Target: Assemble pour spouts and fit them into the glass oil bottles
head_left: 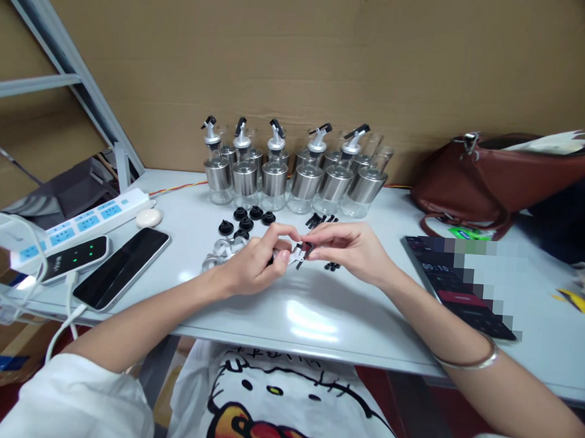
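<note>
My left hand (256, 263) is closed around a silver pourer spout (296, 254), mostly hidden by the fingers. My right hand (353, 251) pinches a small black flap (307, 248) at the spout's tip; whether the two parts are joined I cannot tell. Loose black flaps (317, 221) lie behind my right hand, and small black pieces (332, 266) lie under its wrist. Left of my left hand are several silver spout bodies (214, 259), partly covered by it. Several black stoppers (240, 213) sit just behind them.
Glass bottles with steel bands (306, 180) stand in rows at the back, several topped with spouts. At left lie a phone (123, 267), a power strip (86, 223) and a white round case (149, 218). A tablet (448, 283) and a brown bag (475, 178) are at right.
</note>
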### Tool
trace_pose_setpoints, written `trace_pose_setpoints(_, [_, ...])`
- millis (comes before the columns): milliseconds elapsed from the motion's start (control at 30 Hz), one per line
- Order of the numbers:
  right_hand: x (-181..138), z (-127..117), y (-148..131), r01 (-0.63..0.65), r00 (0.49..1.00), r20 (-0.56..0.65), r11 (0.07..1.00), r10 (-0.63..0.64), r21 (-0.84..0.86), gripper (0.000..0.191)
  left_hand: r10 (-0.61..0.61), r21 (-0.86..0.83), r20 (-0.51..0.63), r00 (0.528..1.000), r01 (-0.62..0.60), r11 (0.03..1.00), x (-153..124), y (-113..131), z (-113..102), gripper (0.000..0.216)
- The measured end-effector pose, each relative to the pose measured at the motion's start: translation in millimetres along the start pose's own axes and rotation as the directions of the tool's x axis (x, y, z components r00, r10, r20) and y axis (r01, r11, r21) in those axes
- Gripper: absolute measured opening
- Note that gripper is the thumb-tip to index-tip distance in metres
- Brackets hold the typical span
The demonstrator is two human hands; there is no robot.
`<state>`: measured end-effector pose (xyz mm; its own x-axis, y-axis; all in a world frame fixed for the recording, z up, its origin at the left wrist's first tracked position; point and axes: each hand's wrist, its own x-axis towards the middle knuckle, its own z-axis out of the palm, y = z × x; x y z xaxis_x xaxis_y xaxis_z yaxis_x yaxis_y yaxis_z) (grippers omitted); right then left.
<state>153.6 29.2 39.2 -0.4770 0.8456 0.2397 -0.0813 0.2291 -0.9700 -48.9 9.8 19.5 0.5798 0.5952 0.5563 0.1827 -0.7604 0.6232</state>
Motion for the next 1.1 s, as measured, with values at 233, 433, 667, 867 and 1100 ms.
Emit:
trace_pose_setpoints(233, [-0.1,-1.0,1.8,0.072,0.994,0.082,0.996,-0.067,-0.062,0.023,0.019,-0.041,-0.007,1.000,-0.019,0.999,0.3,1.0,-0.8,0.014])
trace_pose_setpoints(433, [-1.5,0.0,0.4,0.084,0.994,0.081,0.990,-0.075,-0.110,0.025,-0.018,-0.064,0.001,1.000,0.018,0.998,-0.5,1.0,-0.5,0.015])
trace_pose_setpoints(667, [-1.5,0.6,-3.9,0.055,0.996,0.070,0.994,-0.049,-0.092,0.021,-0.024,-0.082,-0.005,1.000,0.024,0.996,-0.9,1.4,-1.0,0.014])
trace_pose_setpoints(867, [-0.6,1.8,-3.0,-0.024,0.997,0.077,1.000,0.025,-0.018,0.020,-0.045,-0.051,0.007,0.999,0.045,0.998,-0.7,1.0,-0.8,0.010])
trace_pose_setpoints(1100, [-0.9,3.1,-2.9,-0.109,0.992,0.062,0.994,0.107,0.018,0.023,-0.056,-0.048,0.007,0.998,0.056,0.997,-1.3,0.3,0.2,0.006])
